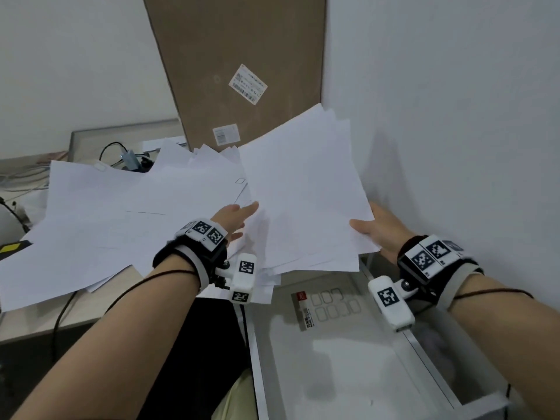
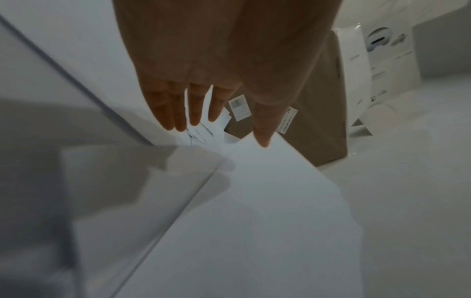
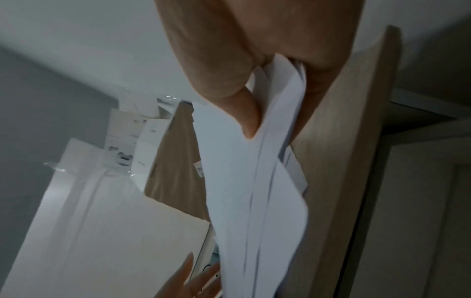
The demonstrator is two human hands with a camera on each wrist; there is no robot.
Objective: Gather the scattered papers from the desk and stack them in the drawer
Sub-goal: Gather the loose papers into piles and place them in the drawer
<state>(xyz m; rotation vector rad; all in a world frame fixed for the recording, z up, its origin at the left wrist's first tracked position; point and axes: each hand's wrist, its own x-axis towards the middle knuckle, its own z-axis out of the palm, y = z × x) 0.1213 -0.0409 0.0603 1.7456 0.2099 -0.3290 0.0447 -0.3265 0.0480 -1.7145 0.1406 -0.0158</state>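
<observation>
- The sheaf of papers [image 1: 306,189] is plain white, unprinted on the face that shows, its sheets fanned and uneven at the edges, tilted up toward 1 o'clock above the open drawer [image 1: 348,359].
- The right hand [image 1: 380,230] pinches the sheaf at its 4 o'clock corner, thumb on top and fingers beneath; the right wrist view shows the thumb [image 3: 244,119] pressed on the sheets.
- The left hand [image 1: 238,218] lies with straight, relaxed fingers at the sheaf's 9 o'clock edge, gripping nothing; whether it touches the sheaf I cannot tell.
- More loose papers [image 1: 100,219] lie overlapped across the desk [image 1: 33,322] at 9 o'clock.
- The drawer is pale grey and holds a flat packet [image 1: 327,304] at its far end.
- A tall brown cardboard panel [image 1: 236,56] with shipping labels leans in the corner of white walls [image 1: 454,101] at 12 o'clock; cables [image 1: 112,147] lie at 10 o'clock.
</observation>
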